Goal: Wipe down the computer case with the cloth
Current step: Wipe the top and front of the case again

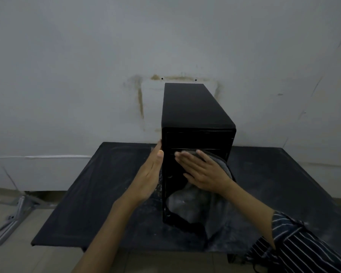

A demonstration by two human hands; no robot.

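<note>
A black computer case (195, 115) stands upright on a dark table (106, 194), its front panel facing me. My left hand (150, 174) lies flat against the case's left side, fingers straight. My right hand (201, 170) presses a grey cloth (187, 203) against the front panel with straight, spread fingers. The cloth hangs down below the hand and covers the lower front of the case; part of it also shows to the right of my fingers.
The table is dusty and stands against a stained grey wall (87, 75). A grey metal bracket (16, 215) lies on the floor at the left. My striped sleeve (303, 247) is at the lower right.
</note>
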